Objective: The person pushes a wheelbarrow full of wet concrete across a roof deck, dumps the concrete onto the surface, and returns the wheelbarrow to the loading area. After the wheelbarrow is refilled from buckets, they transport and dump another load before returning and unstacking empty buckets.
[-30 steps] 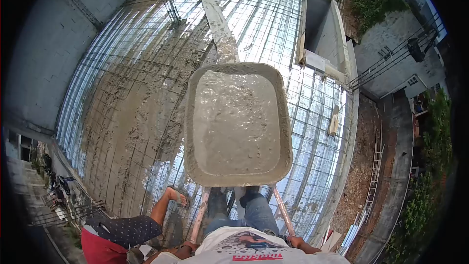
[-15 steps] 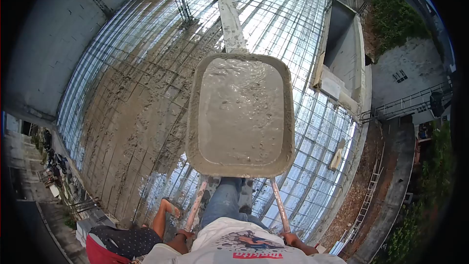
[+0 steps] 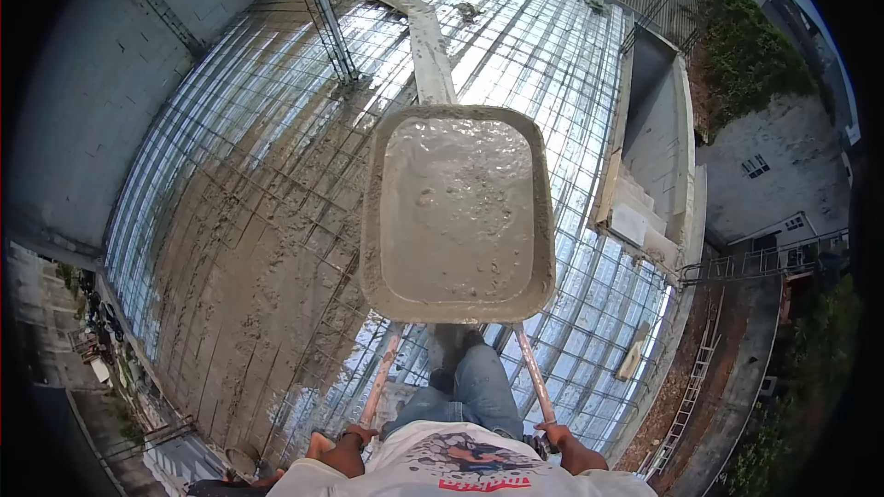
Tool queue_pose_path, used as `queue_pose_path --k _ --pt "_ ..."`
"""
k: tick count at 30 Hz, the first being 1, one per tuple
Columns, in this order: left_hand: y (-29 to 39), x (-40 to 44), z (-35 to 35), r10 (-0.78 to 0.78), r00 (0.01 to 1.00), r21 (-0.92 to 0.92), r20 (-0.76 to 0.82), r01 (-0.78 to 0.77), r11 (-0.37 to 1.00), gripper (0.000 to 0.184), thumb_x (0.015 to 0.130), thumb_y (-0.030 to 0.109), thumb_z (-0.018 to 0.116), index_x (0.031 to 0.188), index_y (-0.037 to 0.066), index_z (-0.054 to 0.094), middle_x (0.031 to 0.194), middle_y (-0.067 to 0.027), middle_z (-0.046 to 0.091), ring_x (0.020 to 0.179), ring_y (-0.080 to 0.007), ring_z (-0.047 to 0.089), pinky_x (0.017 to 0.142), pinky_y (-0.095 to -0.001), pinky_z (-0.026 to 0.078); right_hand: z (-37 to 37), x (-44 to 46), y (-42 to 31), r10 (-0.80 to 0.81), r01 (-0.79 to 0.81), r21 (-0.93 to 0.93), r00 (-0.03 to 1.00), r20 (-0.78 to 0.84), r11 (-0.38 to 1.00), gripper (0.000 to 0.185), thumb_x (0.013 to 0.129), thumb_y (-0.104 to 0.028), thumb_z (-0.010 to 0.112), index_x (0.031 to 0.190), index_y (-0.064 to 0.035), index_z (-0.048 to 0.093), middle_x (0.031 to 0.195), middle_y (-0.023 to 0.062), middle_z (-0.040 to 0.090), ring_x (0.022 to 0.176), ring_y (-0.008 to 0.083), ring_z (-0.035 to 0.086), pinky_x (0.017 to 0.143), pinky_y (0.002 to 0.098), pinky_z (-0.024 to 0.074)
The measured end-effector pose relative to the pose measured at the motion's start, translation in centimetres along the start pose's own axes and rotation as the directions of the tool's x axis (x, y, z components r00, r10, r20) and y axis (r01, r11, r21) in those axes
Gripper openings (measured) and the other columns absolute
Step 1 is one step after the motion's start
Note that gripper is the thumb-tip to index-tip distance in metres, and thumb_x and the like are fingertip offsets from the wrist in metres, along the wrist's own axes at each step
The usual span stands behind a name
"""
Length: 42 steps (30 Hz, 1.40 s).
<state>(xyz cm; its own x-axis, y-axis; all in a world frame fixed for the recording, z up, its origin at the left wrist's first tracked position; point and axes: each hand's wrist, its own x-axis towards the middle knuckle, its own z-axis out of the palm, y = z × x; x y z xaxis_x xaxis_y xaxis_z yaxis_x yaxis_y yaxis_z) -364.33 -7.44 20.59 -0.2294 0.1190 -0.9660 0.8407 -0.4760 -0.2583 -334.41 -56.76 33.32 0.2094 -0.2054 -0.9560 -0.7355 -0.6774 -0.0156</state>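
Observation:
A wheelbarrow point(image 3: 370, 248) stands in front of me, its tray filled with wet concrete point(image 3: 456, 212). My left hand point(image 3: 359, 435) is wrapped round the end of its left handle point(image 3: 380, 377). Round the end of the right handle point(image 3: 533, 377) my right hand point(image 3: 552, 433) is closed. Both handles run forward from beside my hips and pass under the tray. The wheel is hidden beneath the tray. Beyond the front lip, a grey plank walkway point(image 3: 429, 60) lies over the steel mesh and bends left farther off.
Steel mesh over shiny metal decking point(image 3: 534, 23) spreads all round, with wet concrete point(image 3: 249, 248) on the left. A rebar column point(image 3: 327, 18) rises ahead. On the right is a stairwell opening point(image 3: 645, 129); a wood piece point(image 3: 632, 359) lies nearer. Part of another person point(image 3: 318, 444) shows at lower left.
I have moved forward along the planks with the wheelbarrow, my legs changing stride. The other person at lower left has mostly slipped out of view behind me.

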Motion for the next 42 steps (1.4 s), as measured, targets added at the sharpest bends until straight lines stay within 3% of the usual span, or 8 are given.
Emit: queue_pose_path --k 9,12,21,25,28,30,32,42 --pt "12.5 -2.2 -14.2 -0.009 0.991 -0.053 0.132 0.016 0.998 0.076 0.075 0.067 0.050 0.127 0.011 0.054 0.131 -0.0121 0.052 0.120 -0.0242 0.051 0.101 -0.0342 0.038 -9.2 1.6 -22.8 0.070 -0.070 -0.002 0.997 0.027 0.998 0.040 0.071 -0.038 0.074 0.061 -0.0044 0.053 0.049 0.0041 0.043 0.038 0.0173 0.039 0.038 0.0339 0.0304" --pt "17.4 -3.8 -21.2 0.282 0.960 0.445 -0.005 -0.250 0.860 0.066 0.077 0.060 0.051 0.128 0.017 0.053 0.130 -0.0139 0.053 0.119 -0.0295 0.051 0.098 -0.0383 0.040 -12.7 3.7 -29.8 -0.020 0.020 -0.067 1.000 0.005 0.998 0.042 0.070 -0.040 0.075 0.063 -0.0035 0.056 0.051 0.0055 0.047 0.039 0.0177 0.041 0.038 0.0340 0.0320" --pt "33.9 -13.8 -40.8 0.025 0.971 -0.082 -0.237 -0.046 0.996 0.069 0.076 0.059 0.058 0.117 0.003 0.060 0.112 -0.0137 0.064 0.104 -0.0237 0.062 0.089 -0.0370 0.048 -19.9 9.1 -52.4 0.047 -0.047 -0.101 0.999 -0.009 0.994 0.043 0.072 -0.042 0.073 0.072 0.0001 0.062 0.060 0.0082 0.055 0.048 0.0202 0.053 0.045 0.0350 0.0431" --pt "36.9 -8.1 -48.2 0.289 0.945 0.269 -0.154 -0.241 0.933 0.061 0.085 0.056 0.041 0.122 0.010 0.057 0.125 -0.0194 0.055 0.115 -0.0302 0.055 0.097 -0.0409 0.042 -21.9 15.9 -60.2 -0.002 -0.002 -0.123 0.999 -0.033 0.992 0.042 0.071 -0.040 0.075 0.075 0.0000 0.063 0.064 0.0083 0.057 0.050 0.0196 0.054 0.046 0.0352 0.0431" --pt "43.2 -10.9 -56.1 0.149 0.986 0.111 -0.080 -0.140 0.984 0.061 0.081 0.057 0.050 0.123 0.014 0.058 0.128 -0.0173 0.053 0.113 -0.0273 0.056 0.096 -0.0394 0.044 -24.3 13.7 -70.4 0.051 -0.059 -0.165 0.997 -0.050 0.985 0.048 0.068 -0.045 0.074 0.080 0.0012 0.068 0.066 0.0099 0.061 0.052 0.0218 0.055 0.050 0.0360 0.0437" --pt "48.5 -13.6 -64.0 0.198 0.980 0.133 -0.022 -0.193 0.972 0.061 0.078 0.058 0.056 0.123 0.016 0.058 0.130 -0.0158 0.053 0.112 -0.0254 0.057 0.096 -0.0383 0.045 -25.6 17.3 -73.9 -0.298 0.226 -0.415 0.947 -0.117 0.881 0.048 0.071 -0.043 0.073 0.077 0.0042 0.067 0.061 0.0095 0.059 0.048 0.0212 0.054 0.049 0.0366 0.0435" --pt "48.4 -13.4 -64.4 0.372 0.928 0.379 -0.012 -0.340 0.861 0.058 0.080 0.057 0.053 0.122 0.018 0.059 0.131 -0.0166 0.051 0.113 -0.0258 0.056 0.096 -0.0384 0.045 -27.4 15.2 -81.1 -0.010 0.004 -0.231 1.000 -0.023 0.973 0.045 0.073 -0.042 0.072 0.075 0.0029 0.067 0.059 0.0086 0.057 0.044 0.0201 0.051 0.044 0.0367 0.0412" --pt "64.0 -15.3 -85.1 0.096 0.995 -0.102 -0.026 -0.098 0.990 0.064 0.077 0.059 0.053 0.123 0.016 0.058 0.127 -0.0142 0.055 0.113 -0.0293 0.056 0.093 -0.0416 0.044 -37.8 16.6 -113.5 0.073 -0.071 -0.227 0.997 -0.001 0.971 0.040 0.074 -0.041 0.072 0.070 -0.0018 0.061 0.058 0.0073 0.052 0.044 0.0191 0.049 0.041 0.0362 0.0382"
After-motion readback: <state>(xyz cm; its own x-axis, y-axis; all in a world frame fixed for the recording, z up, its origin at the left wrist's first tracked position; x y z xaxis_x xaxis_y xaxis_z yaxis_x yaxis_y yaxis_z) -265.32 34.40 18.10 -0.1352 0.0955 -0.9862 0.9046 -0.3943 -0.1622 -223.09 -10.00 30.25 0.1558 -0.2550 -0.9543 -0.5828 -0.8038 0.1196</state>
